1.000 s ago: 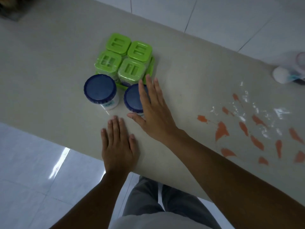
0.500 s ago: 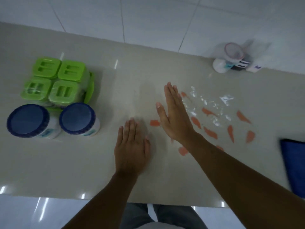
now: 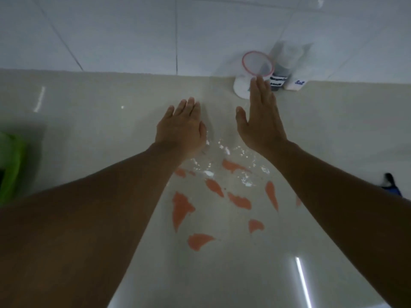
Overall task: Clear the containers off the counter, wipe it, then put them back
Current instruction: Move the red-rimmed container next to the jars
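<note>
The counter (image 3: 111, 103) abuts the tiled wall (image 3: 133, 30) behind it. A group of jars (image 3: 255, 65) stands at the rear right, against the wall. Smears (image 3: 181, 207) lie centrally, forward of both hands. A cloth (image 3: 391, 185) lies at the right edge.

The green container set (image 3: 10, 167) is chopped off by the left edge and smeared into a blur, and only a corner of the blue cloth (image 3: 392, 187) is seen at the right. The labels on the small jars (image 3: 277, 82) can't really be read, and the pink-rimmed container (image 3: 255, 63) is partly covered by the right hand (image 3: 260, 123).
</note>
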`<move>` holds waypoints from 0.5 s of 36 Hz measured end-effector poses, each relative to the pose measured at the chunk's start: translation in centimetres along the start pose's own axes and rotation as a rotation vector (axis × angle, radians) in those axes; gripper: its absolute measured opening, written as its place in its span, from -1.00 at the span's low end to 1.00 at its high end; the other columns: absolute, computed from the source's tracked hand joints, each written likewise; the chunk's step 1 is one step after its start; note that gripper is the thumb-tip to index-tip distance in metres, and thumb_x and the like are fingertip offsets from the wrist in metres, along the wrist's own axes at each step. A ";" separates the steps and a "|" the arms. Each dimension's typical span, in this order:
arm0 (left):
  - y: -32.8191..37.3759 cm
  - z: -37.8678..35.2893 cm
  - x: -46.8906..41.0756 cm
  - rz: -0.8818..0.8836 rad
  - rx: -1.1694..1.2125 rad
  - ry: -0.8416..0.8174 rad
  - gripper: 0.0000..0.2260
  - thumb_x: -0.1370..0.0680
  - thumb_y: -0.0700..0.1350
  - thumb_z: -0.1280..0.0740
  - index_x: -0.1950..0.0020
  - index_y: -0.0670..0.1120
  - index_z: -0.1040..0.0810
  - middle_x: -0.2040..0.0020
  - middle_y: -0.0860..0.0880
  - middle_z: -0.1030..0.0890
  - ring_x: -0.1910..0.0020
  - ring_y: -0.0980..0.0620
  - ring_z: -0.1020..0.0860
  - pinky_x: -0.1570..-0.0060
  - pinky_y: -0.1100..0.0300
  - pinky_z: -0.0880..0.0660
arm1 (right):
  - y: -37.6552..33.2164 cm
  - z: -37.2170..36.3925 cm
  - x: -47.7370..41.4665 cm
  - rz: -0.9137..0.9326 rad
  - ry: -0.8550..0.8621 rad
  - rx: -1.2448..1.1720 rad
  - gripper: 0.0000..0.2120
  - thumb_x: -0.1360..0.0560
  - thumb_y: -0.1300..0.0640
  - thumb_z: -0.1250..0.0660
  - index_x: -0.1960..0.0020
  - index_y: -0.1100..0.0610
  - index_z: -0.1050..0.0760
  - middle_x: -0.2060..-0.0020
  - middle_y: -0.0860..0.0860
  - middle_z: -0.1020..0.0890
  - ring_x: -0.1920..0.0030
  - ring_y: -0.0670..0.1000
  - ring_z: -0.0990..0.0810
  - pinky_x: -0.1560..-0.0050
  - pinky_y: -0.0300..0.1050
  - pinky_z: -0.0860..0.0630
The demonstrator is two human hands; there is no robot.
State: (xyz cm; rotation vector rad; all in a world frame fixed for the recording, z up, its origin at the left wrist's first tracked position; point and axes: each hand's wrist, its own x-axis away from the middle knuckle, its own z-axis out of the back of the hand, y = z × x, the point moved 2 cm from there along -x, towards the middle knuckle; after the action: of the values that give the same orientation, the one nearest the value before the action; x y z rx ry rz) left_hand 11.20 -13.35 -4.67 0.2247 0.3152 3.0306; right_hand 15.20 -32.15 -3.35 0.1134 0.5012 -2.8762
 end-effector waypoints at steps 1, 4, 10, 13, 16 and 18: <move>0.3 -0.2 -1.0 -0.008 -0.002 -0.021 -0.46 -0.68 0.01 0.05 -0.64 -0.16 -0.02 -0.66 -0.10 -0.03 -0.64 -0.05 -0.01 -0.61 -0.03 0.01 | 0.6 0.3 -0.8 0.002 0.007 0.020 -0.28 -0.67 0.06 -0.19 -0.66 0.28 0.08 -0.67 0.19 0.04 -0.67 0.19 0.11 -0.67 0.11 0.07; 1.1 -1.0 -3.4 -0.017 0.015 -0.077 -0.47 -0.69 0.00 0.06 -0.65 -0.13 0.00 -0.67 -0.07 0.00 -0.65 -0.04 0.00 -0.61 -0.03 0.01 | 2.0 0.9 -3.3 -0.006 0.010 0.044 -0.22 -0.63 0.08 -0.26 -0.66 0.28 0.09 -0.67 0.20 0.04 -0.67 0.20 0.10 -0.66 0.12 0.07; 2.4 -2.9 -5.7 0.008 0.046 -0.166 -0.46 -0.68 0.00 0.07 -0.65 -0.11 0.00 -0.67 -0.04 0.02 -0.65 -0.04 0.01 -0.61 -0.06 -0.01 | 3.7 0.9 -7.5 -0.015 -0.065 0.036 -0.17 -0.61 0.10 -0.30 -0.66 0.27 0.13 -0.67 0.17 0.05 -0.67 0.21 0.12 -0.65 0.04 0.10; 2.6 -3.3 -5.8 0.040 0.045 -0.164 -0.46 -0.67 -0.01 0.08 -0.64 -0.13 -0.03 -0.67 -0.05 0.00 -0.64 -0.06 0.00 -0.61 -0.08 0.01 | 3.7 0.4 -8.9 -0.010 -0.074 0.034 -0.17 -0.60 0.09 -0.31 -0.66 0.27 0.11 -0.67 0.16 0.05 -0.67 0.22 0.14 -0.65 0.06 0.06; 2.7 -2.9 -5.9 0.048 0.045 -0.160 -0.48 -0.67 -0.01 0.07 -0.64 -0.12 -0.06 -0.66 -0.04 -0.03 -0.63 -0.06 -0.04 -0.60 -0.06 -0.05 | 3.3 -0.1 -9.8 -0.027 -0.055 0.042 -0.19 -0.60 0.06 -0.34 -0.66 0.25 0.04 -0.67 0.18 0.06 -0.66 0.26 0.12 -0.64 0.06 0.04; 2.7 -2.6 -5.9 0.064 0.041 -0.177 -0.49 -0.68 -0.01 0.07 -0.64 -0.10 -0.06 -0.66 -0.02 -0.03 -0.62 -0.08 -0.08 -0.56 -0.05 -0.09 | 2.9 -0.1 -10.3 -0.066 -0.014 0.054 -0.23 -0.57 0.02 -0.39 -0.61 0.21 -0.07 -0.65 0.24 0.01 -0.64 0.29 0.02 -0.61 0.06 -0.05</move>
State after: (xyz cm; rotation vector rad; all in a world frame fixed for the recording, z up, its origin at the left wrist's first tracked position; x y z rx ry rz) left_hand 16.47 -17.13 -7.43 0.5110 0.3623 3.0396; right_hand 25.88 -32.67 -3.24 0.0874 0.4329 -2.9535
